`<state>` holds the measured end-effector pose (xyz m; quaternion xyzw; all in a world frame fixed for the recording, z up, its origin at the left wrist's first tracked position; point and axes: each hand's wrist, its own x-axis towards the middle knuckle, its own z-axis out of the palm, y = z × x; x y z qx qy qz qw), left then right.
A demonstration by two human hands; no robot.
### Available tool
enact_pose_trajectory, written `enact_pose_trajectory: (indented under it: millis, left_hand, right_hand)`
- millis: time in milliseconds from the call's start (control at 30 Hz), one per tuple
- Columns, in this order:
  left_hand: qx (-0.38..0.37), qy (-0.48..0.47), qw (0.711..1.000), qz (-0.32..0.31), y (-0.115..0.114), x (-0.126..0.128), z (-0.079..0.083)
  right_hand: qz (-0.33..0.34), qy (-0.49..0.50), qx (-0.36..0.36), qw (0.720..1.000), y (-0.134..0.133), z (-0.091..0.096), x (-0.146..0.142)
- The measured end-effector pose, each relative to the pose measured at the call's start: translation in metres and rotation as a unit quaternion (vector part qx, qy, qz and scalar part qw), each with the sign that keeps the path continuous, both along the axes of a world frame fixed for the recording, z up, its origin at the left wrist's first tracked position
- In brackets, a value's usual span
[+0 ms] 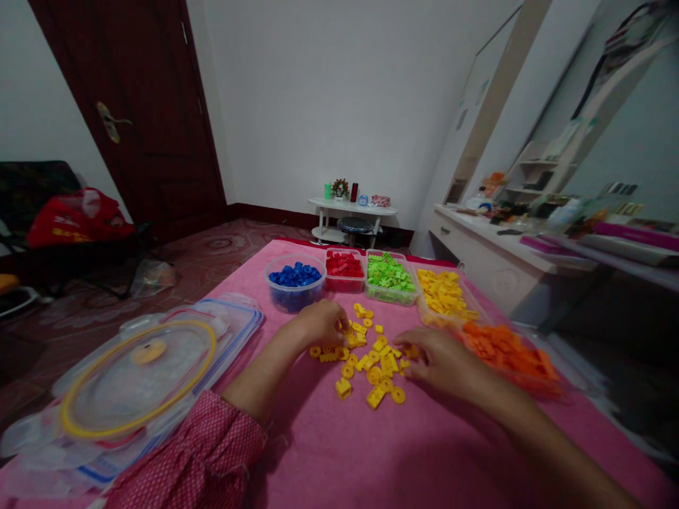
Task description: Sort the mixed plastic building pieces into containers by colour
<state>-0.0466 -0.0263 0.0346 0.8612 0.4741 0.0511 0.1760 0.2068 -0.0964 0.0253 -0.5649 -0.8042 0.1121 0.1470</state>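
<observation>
Loose yellow building blocks [374, 375], some of them round with a hole, lie scattered on the pink tablecloth in front of me. At the left side of this pile, my left hand [325, 324] reaches down with bent fingers slightly apart; its fingertips are among the blocks and partly hidden. My right hand [438, 359] is low at the pile's right side, thumb and forefinger apart, with yellow pieces near the fingertips. Neither hand visibly lifts a block.
Behind the pile stand tubs of blue blocks [297, 276], red blocks [344, 264], green blocks [391, 273] and yellow blocks [444, 291]. Orange blocks [509, 353] fill a container beyond my right forearm. Stacked clear lids [175, 382] occupy the table's left side.
</observation>
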Motion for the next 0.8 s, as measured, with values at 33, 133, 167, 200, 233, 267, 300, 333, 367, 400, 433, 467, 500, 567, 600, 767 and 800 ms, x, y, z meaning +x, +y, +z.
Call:
enact_pose_trajectory:
  millis: [33, 133, 167, 200, 233, 267, 300, 333, 367, 400, 433, 467, 500, 567, 600, 767, 800]
  left_hand:
    - [-0.009, 0.010, 1.000, -0.010, -0.001, 0.000, 0.000]
    - [-0.030, 0.042, 0.998, -0.045, -0.002, 0.001, 0.000]
    - [-0.036, 0.047, 0.997, -0.052, -0.002, 0.001, 0.000]
    - [-0.038, 0.047, 0.997, -0.054, -0.002, 0.002, -0.001]
    - [-0.039, 0.041, 0.997, -0.051, -0.001, 0.002, -0.003]
    - [-0.039, 0.031, 0.998, -0.045, 0.000, 0.002, -0.004]
    - [-0.040, 0.018, 0.998, -0.037, 0.001, 0.002, -0.006]
    - [-0.039, 0.005, 0.999, -0.030, 0.002, 0.001, -0.009]
    - [-0.035, -0.007, 0.999, -0.021, 0.003, 0.001, -0.011]
    - [-0.030, -0.015, 0.999, -0.013, 0.005, 0.001, -0.014]
    - [-0.023, -0.021, 1.000, -0.006, 0.006, 0.001, -0.016]
    - [-0.015, -0.024, 1.000, 0.000, 0.006, 0.001, -0.017]
    - [-0.008, -0.025, 1.000, 0.005, 0.006, 0.001, -0.019]
    - [0.006, -0.016, 1.000, 0.013, 0.005, 0.004, -0.020]
    - [0.016, -0.008, 1.000, 0.018, 0.003, 0.005, -0.019]
    - [0.044, -0.011, 0.999, 0.024, -0.001, 0.009, -0.018]
    - [0.037, -0.021, 0.999, 0.024, 0.000, 0.009, -0.019]
  right_hand:
    - [0.003, -0.003, -0.023, 1.000, 0.002, -0.006, -0.007]
    - [-0.004, -0.001, -0.048, 0.999, 0.018, -0.018, -0.019]
    - [0.004, 0.010, -0.048, 0.999, 0.026, -0.020, -0.022]
    - [0.017, 0.026, -0.048, 0.998, 0.035, -0.022, -0.026]
    - [0.034, 0.043, -0.048, 0.997, 0.043, -0.023, -0.031]
    - [0.048, 0.057, -0.051, 0.996, 0.050, -0.025, -0.036]
    - [0.058, 0.066, -0.054, 0.995, 0.056, -0.026, -0.041]
    - [0.060, 0.069, -0.053, 0.994, 0.059, -0.027, -0.046]
    - [0.057, 0.069, -0.050, 0.995, 0.061, -0.029, -0.051]
    - [0.048, 0.068, -0.044, 0.996, 0.061, -0.031, -0.055]
    - [0.038, 0.068, -0.037, 0.996, 0.059, -0.033, -0.057]
    - [0.028, 0.070, -0.030, 0.997, 0.057, -0.035, -0.059]
    - [0.019, 0.073, -0.025, 0.997, 0.054, -0.036, -0.059]
    - [0.016, 0.080, -0.021, 0.996, 0.050, -0.037, -0.056]
    - [0.019, 0.083, -0.022, 0.996, 0.049, -0.037, -0.054]
    - [0.025, 0.073, -0.027, 0.997, 0.048, -0.027, -0.044]
    - [0.024, 0.067, -0.020, 0.997, 0.047, -0.024, -0.044]
